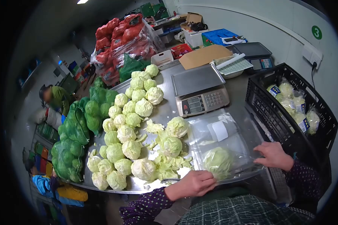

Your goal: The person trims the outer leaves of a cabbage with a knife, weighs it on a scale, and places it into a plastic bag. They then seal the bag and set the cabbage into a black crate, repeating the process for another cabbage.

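A pale green cabbage (218, 162) lies inside a clear plastic bag (239, 165) at the table's front edge. My left hand (195, 183) pinches the bag's near left edge beside the cabbage. To the right, my right hand (275, 155) is at the bag's other side, its thumb and fingers apart; whether it touches the plastic is unclear. More flat clear bags (204, 131) with a white label (219, 131) lie beneath and behind. Left of the bags are two trimmed cabbages (171, 146) and loose leaves (169, 168). Several more cabbages (131, 149) stand in rows farther left.
A digital scale (202, 103) stands behind the bags. At right, a black crate (311, 101) holds bagged cabbages (300, 108). Green net sacks (73, 127) line the table's left side. Red sacks (120, 37) are stacked behind. Two people (60, 95) work at far left.
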`<control>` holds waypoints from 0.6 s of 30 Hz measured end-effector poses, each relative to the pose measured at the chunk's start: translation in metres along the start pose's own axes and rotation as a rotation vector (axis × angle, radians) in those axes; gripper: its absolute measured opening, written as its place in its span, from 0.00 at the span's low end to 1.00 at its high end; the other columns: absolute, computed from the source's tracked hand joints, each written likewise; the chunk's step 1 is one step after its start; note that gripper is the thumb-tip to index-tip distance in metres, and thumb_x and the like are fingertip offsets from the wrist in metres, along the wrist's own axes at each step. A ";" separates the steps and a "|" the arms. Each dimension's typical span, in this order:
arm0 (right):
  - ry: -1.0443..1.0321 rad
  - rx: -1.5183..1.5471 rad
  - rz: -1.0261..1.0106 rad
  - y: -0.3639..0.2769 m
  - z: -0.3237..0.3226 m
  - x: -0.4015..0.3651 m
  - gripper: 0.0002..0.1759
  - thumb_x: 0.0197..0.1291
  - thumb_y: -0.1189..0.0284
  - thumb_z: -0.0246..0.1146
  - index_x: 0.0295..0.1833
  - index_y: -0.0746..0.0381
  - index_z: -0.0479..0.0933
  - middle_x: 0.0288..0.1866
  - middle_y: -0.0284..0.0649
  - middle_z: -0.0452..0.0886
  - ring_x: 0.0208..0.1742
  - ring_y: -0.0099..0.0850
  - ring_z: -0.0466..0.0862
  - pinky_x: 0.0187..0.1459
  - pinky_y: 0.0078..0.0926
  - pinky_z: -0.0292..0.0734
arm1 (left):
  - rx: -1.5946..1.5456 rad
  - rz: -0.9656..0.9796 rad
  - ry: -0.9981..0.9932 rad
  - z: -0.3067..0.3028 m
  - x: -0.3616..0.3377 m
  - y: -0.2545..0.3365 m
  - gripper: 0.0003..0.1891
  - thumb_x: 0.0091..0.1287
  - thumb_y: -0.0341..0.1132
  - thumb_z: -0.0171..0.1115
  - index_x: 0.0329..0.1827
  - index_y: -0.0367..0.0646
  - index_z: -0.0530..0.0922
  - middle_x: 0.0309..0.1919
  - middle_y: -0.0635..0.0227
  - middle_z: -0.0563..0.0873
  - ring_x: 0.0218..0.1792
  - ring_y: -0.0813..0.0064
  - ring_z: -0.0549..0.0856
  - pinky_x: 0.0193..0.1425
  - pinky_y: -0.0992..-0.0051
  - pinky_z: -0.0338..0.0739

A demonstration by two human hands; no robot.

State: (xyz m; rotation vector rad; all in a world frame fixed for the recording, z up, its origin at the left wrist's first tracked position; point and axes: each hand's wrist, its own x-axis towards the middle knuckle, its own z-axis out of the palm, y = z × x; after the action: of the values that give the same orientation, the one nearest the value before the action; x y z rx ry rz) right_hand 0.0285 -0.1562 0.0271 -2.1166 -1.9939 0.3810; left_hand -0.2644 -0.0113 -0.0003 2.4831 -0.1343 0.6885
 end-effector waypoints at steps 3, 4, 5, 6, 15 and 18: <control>0.011 0.432 -0.316 -0.034 0.012 0.008 0.12 0.56 0.66 0.66 0.43 0.60 0.82 0.35 0.42 0.81 0.38 0.41 0.82 0.42 0.36 0.77 | -0.022 -0.051 -0.107 0.010 -0.008 0.015 0.10 0.56 0.29 0.70 0.39 0.38 0.81 0.33 0.64 0.81 0.30 0.66 0.84 0.31 0.70 0.79; -0.056 0.603 -0.394 -0.050 0.022 0.014 0.12 0.57 0.66 0.66 0.43 0.60 0.82 0.35 0.42 0.80 0.38 0.42 0.82 0.41 0.36 0.77 | 0.001 0.018 -0.049 0.012 0.000 0.018 0.10 0.54 0.31 0.70 0.29 0.41 0.75 0.25 0.66 0.73 0.25 0.67 0.80 0.26 0.69 0.75; -0.171 0.678 -0.493 -0.056 0.045 0.020 0.13 0.59 0.65 0.65 0.44 0.62 0.81 0.35 0.45 0.80 0.37 0.44 0.81 0.40 0.36 0.76 | 0.004 0.014 -0.059 0.014 0.001 0.020 0.10 0.54 0.31 0.70 0.29 0.41 0.75 0.25 0.66 0.73 0.25 0.67 0.80 0.26 0.69 0.75; -0.378 0.751 -0.466 -0.065 0.054 0.022 0.13 0.59 0.64 0.65 0.43 0.63 0.81 0.34 0.46 0.79 0.37 0.44 0.81 0.38 0.37 0.75 | 0.047 0.014 -0.099 0.017 -0.002 0.022 0.10 0.52 0.31 0.70 0.29 0.41 0.75 0.26 0.66 0.72 0.26 0.67 0.80 0.26 0.69 0.75; -0.224 0.749 -0.497 -0.072 0.075 -0.010 0.15 0.58 0.62 0.68 0.32 0.64 0.75 0.28 0.42 0.78 0.29 0.40 0.80 0.31 0.35 0.73 | 0.114 -0.063 -0.170 0.030 -0.006 0.041 0.15 0.45 0.32 0.73 0.26 0.42 0.71 0.25 0.68 0.72 0.24 0.69 0.78 0.25 0.71 0.73; -0.394 1.040 -0.424 -0.067 0.038 -0.026 0.11 0.60 0.69 0.67 0.31 0.62 0.74 0.26 0.38 0.76 0.24 0.32 0.75 0.28 0.29 0.70 | 0.115 -0.077 -0.168 0.028 -0.006 0.041 0.15 0.45 0.31 0.73 0.27 0.42 0.72 0.25 0.68 0.72 0.24 0.69 0.78 0.25 0.71 0.74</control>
State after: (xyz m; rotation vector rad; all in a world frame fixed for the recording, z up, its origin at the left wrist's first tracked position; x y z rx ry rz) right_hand -0.0485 -0.1785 0.0144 -1.0013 -1.7171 1.4351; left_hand -0.2667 -0.0608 -0.0035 2.6401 -0.0624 0.4677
